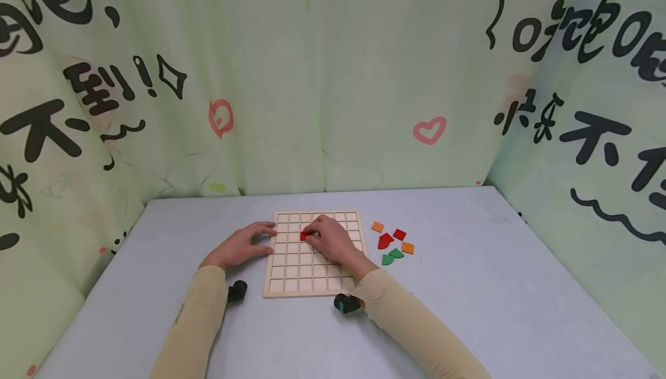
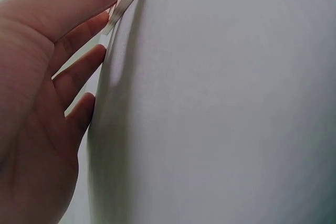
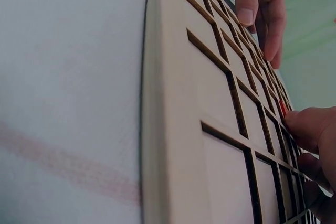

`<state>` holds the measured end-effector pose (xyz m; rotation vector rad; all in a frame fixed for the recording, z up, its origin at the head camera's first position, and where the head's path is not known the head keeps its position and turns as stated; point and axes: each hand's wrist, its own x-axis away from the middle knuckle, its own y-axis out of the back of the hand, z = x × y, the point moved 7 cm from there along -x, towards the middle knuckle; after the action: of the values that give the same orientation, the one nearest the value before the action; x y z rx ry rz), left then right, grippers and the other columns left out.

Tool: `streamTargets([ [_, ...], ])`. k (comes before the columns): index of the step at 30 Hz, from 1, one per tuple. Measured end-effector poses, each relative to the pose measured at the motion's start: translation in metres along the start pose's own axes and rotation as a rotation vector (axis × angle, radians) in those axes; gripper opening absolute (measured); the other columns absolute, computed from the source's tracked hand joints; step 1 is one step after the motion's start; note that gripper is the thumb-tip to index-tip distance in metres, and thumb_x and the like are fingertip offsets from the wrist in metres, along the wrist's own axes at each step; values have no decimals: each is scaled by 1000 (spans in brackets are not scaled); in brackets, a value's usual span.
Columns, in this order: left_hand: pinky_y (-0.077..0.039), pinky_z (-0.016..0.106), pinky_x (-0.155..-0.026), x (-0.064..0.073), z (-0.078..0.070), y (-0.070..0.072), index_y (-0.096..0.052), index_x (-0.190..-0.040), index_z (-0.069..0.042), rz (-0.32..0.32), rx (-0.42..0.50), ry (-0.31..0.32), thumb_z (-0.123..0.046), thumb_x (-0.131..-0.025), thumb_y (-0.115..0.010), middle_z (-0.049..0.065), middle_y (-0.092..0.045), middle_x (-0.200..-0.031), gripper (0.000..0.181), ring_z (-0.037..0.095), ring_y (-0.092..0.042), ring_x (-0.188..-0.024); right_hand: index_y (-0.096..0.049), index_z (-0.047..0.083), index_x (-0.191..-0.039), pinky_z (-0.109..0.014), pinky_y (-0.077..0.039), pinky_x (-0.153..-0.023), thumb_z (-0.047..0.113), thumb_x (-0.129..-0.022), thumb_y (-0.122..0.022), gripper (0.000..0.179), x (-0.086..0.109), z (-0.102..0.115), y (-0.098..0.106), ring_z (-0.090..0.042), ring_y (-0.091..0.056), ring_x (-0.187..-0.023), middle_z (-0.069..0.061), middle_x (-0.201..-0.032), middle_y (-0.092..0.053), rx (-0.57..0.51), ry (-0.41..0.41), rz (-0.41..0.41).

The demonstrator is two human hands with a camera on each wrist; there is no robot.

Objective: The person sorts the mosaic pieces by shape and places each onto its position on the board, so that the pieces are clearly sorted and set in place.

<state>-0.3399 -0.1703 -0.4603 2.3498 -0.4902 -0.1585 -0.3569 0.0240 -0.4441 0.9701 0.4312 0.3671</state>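
Note:
A pale wooden grid board (image 1: 291, 294) lies on the table. My left hand (image 1: 240, 246) rests at its left edge, fingers extended and loosely spread; in the left wrist view the thumb and fingertips (image 2: 97, 51) meet the board's side. Over the upper middle of the grid, my right hand (image 1: 332, 239) pinches a small flat red piece (image 1: 303, 236) at a cell. Only a red sliver of that piece (image 3: 282, 107) shows beside the right fingertips in the right wrist view; the rest is hidden by the hand.
Right of the board lie several loose flat pieces: orange squares (image 1: 408, 248), a red square (image 1: 399, 234), another red piece (image 1: 385, 241) and green rounded pieces (image 1: 396, 253). A printed curtain (image 1: 322, 78) hangs behind the pale tabletop (image 1: 468, 286). Dark wrist devices (image 1: 346, 303) sit below the forearms.

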Motion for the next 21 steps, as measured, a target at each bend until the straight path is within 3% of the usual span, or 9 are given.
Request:
streamTargets([
  [11, -24, 51, -116, 0, -1, 1, -62, -127, -9, -1, 11, 10, -23, -87, -75, 6, -42, -151, 44, 32, -29, -143, -73, 7, -112, -37, -52, -87, 15, -93, -66, 21, 2, 1, 4, -24, -62, -101, -8, -107, -66, 12, 15, -45],
  [17, -25, 52, -116, 1, -3, 2, -62, -127, -7, -6, -6, -21, -23, -87, -75, 9, -43, -150, 45, 34, -30, -143, -70, 5, -117, -36, -52, -88, 15, -95, -64, 25, 5, -4, 12, -23, -62, -102, -8, -111, -66, -64, -23, -102],
  [21, -25, 52, -116, 2, -3, 2, -62, -127, -6, -7, -3, -10, -22, -87, -75, 10, -43, -150, 45, 35, -29, -143, -66, 5, -121, -37, -52, -90, 17, -96, -64, 28, 9, -13, 22, -24, -61, -103, -9, -115, -64, -134, -65, -148],
])
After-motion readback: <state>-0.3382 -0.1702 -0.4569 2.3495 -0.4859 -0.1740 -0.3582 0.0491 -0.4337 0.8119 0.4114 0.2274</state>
